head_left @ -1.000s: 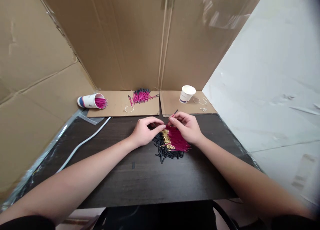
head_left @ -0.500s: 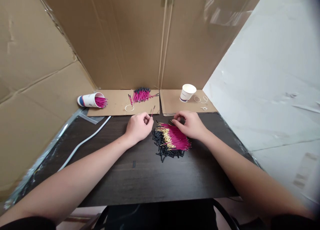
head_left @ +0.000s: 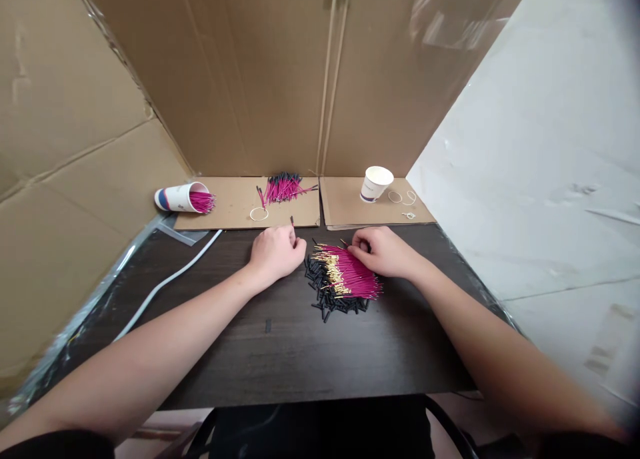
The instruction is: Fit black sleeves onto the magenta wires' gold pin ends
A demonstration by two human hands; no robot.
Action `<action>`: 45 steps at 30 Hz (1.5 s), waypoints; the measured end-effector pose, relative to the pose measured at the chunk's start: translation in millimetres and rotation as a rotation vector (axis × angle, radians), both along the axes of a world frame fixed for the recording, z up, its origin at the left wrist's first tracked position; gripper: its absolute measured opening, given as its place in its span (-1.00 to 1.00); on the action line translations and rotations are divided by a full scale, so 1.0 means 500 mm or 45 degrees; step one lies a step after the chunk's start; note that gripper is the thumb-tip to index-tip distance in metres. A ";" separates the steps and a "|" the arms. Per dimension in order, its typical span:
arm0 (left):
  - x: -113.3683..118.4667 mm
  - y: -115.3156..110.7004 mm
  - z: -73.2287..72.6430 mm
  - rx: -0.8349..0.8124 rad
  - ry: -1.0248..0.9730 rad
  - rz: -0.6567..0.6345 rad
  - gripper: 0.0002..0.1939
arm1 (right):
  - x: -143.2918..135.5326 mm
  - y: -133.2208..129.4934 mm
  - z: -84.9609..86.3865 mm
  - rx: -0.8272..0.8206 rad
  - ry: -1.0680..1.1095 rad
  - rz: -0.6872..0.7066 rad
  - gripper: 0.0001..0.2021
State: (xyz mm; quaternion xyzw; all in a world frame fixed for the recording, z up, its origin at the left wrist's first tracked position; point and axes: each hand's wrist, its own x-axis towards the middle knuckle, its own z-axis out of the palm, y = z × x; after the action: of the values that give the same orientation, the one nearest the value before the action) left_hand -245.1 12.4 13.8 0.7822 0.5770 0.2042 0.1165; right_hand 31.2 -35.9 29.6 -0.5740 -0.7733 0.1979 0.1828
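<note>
Head view, looking down at a dark surface (head_left: 280,352) walled by cardboard. Left hand (head_left: 274,254) rests near the far edge, fingers pinched on one thin pin (head_left: 292,222) that sticks up with a dark tip. Right hand (head_left: 383,251) curls onto the far end of a pile of pink pins (head_left: 347,278); whether it grips any, I cannot tell. Black sleeves (head_left: 330,300) lie scattered beside and under that pile. Farther back lie a tipped cup (head_left: 180,198) holding pink pins, a finished heap (head_left: 284,188), an upright cup (head_left: 374,183) and loose rings (head_left: 258,214). Risk: the slim pin could slip from the pinch, or the right hand could scatter the pile.
</note>
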 end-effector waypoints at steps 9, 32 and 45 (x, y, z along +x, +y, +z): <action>-0.008 0.008 -0.025 0.252 -0.304 -0.519 -0.86 | 0.001 0.010 -0.021 -0.034 0.245 -0.041 -0.79; 0.000 0.007 -0.029 0.268 -0.470 -0.496 -0.89 | -0.006 0.027 -0.071 0.085 0.716 -0.175 -0.70; 0.012 -0.009 -0.043 -0.045 -0.854 -0.473 -0.82 | -0.040 -0.007 -0.050 0.450 0.638 0.027 -0.81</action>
State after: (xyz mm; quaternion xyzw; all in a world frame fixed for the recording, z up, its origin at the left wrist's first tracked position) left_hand -238.9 7.8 -7.5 0.7610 0.3587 0.4143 0.3473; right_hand 11.1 -39.3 4.6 -0.4585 -0.7326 0.1974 0.4628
